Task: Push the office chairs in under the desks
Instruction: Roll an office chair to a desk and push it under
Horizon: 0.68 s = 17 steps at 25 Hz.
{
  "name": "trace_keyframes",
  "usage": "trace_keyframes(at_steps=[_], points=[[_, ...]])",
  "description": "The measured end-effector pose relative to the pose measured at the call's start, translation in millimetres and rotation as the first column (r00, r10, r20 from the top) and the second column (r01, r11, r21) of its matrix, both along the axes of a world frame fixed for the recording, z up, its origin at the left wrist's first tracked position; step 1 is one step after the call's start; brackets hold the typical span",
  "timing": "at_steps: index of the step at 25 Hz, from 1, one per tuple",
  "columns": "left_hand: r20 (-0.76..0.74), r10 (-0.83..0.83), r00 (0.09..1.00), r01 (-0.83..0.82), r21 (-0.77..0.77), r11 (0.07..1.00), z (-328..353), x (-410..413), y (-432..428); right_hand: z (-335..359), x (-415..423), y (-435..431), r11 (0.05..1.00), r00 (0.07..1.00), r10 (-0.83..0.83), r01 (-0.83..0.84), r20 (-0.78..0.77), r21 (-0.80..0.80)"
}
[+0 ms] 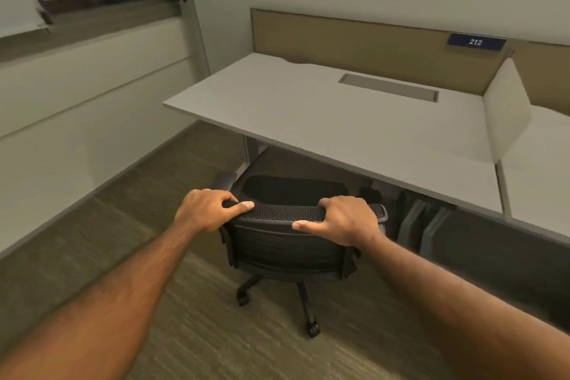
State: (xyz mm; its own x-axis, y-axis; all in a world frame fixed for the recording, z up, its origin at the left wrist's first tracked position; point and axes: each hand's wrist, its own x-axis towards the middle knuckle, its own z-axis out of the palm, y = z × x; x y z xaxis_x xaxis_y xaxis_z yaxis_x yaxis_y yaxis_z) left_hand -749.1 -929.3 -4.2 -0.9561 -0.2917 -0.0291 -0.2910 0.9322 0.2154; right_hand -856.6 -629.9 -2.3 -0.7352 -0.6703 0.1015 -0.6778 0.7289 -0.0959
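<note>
- Left hand and right hand each grip the top edge of the black mesh office chair, fingers curled over it;
- chair seat sits partly under the white desk.

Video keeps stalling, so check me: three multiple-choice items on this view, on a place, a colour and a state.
1. The 212 sign sits: A on the partition behind the desk; B on a monitor; C on a door.
2. The chair is: A white; B black; C red.
3. The hands: A hang free; B rest on the desk; C both grip the chair's backrest.
Answers: A, it tops the partition; B, black mesh; C, left hand and right hand curl over its top edge.
</note>
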Motion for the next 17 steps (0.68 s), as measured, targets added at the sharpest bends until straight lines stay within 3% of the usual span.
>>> trace_keyframes(at_steps=[11, 17], points=[[0.063, -0.066, 0.996, 0.073, -0.114, 0.991, -2, -106, -136, 1, -84, -129, 0.998, 0.998, -0.052, 0.053, 0.025, -0.018], [0.024, -0.146, 0.989, 0.148, -0.076, 0.986, 0, -134, -214, 4, -93, -204, 0.991, 0.990, -0.137, 0.137, 0.027, 0.003]])
